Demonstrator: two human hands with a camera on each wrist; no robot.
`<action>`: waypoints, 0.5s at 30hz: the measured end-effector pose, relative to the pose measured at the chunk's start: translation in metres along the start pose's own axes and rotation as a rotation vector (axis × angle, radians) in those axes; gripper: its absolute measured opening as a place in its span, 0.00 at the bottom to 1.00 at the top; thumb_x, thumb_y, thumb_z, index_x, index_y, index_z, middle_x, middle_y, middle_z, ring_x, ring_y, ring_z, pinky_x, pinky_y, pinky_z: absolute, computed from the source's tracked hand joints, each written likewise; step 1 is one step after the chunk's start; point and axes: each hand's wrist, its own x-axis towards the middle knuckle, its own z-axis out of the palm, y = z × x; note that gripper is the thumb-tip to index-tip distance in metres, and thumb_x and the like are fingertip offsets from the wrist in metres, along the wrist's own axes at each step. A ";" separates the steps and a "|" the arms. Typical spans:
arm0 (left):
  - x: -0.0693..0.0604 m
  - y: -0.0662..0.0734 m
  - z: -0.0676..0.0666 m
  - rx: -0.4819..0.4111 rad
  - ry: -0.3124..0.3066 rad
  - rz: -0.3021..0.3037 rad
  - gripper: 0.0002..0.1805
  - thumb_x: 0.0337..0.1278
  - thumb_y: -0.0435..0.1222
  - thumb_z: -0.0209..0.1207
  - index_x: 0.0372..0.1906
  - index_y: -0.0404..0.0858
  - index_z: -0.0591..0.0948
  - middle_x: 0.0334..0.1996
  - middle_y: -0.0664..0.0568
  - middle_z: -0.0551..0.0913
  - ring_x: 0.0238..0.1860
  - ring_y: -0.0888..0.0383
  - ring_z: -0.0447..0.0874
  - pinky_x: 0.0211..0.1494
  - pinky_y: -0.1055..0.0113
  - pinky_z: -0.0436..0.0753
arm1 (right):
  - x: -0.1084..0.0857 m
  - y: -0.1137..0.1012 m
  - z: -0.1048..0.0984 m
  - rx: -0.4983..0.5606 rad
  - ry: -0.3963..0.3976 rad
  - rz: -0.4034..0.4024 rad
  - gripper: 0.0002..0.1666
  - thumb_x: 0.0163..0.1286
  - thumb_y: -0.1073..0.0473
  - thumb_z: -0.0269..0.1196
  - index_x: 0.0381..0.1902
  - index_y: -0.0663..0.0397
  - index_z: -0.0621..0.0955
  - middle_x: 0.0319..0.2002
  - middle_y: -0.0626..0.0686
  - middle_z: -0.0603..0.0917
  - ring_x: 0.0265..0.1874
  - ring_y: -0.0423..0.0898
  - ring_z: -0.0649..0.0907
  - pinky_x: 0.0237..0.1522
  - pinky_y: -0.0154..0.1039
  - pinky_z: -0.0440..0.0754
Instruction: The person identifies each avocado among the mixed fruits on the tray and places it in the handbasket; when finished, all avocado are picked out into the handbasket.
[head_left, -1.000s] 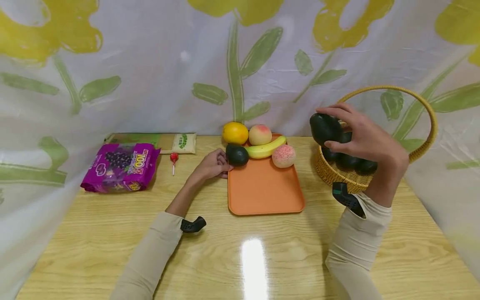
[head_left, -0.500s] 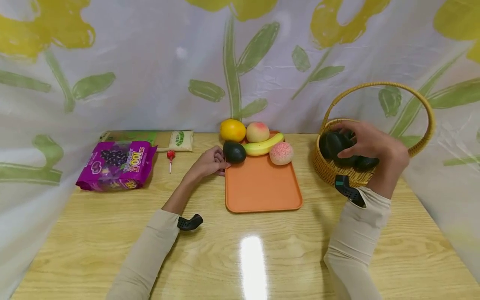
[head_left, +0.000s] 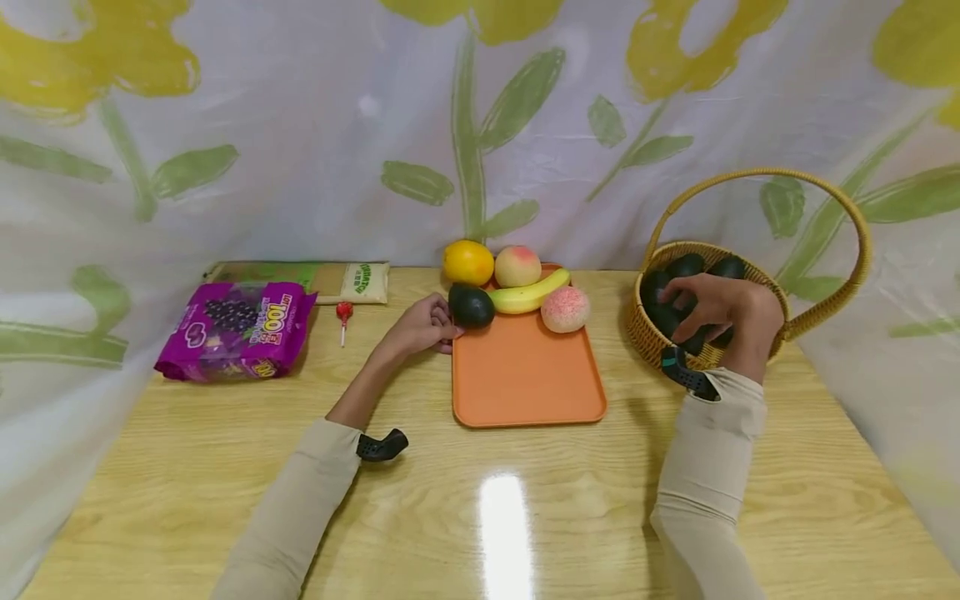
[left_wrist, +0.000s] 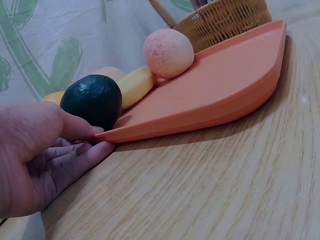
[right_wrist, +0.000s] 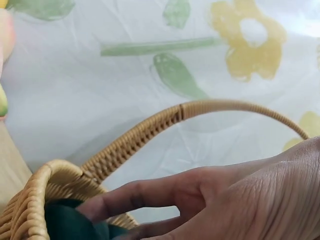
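Note:
An orange tray lies on the table, and my left hand pinches its left rim, thumb above and fingers below, as the left wrist view shows. Beside that thumb sits a dark green avocado at the tray's left edge. My right hand reaches down into a wicker basket at the right. Its curved fingers and thumb are around a dark avocado there; the underside of the grip is hidden. Several more avocados lie around it in the basket.
A banana, two peaches and a yellow-orange fruit are at the tray's back part. Farther left are a red lollipop, a purple grape candy bag and a flat brown packet. The basket's handle arches high.
My right hand has lowered an avocado from above the basket into it, then shifted lower and toward the basket's front. The left hand stays on the tray's rim.

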 end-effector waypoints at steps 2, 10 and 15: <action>0.000 0.000 -0.001 0.007 0.007 -0.005 0.20 0.64 0.29 0.66 0.53 0.31 0.69 0.34 0.50 0.72 0.31 0.60 0.82 0.36 0.68 0.92 | 0.004 0.002 0.000 0.013 -0.006 -0.006 0.42 0.71 0.64 0.68 0.76 0.65 0.62 0.68 0.74 0.67 0.65 0.66 0.75 0.56 0.55 0.89; 0.000 0.001 0.000 0.012 0.011 0.007 0.21 0.63 0.29 0.66 0.55 0.30 0.70 0.36 0.47 0.74 0.30 0.59 0.83 0.35 0.69 0.91 | 0.005 0.005 -0.001 0.041 0.012 0.033 0.35 0.69 0.69 0.68 0.68 0.69 0.64 0.61 0.71 0.71 0.53 0.57 0.80 0.54 0.53 0.88; -0.001 -0.001 0.000 0.018 0.005 -0.005 0.21 0.64 0.30 0.67 0.55 0.31 0.70 0.37 0.47 0.75 0.30 0.59 0.83 0.35 0.70 0.91 | 0.003 0.003 0.001 0.037 0.043 0.032 0.32 0.70 0.69 0.67 0.66 0.69 0.65 0.58 0.70 0.72 0.51 0.57 0.81 0.53 0.54 0.89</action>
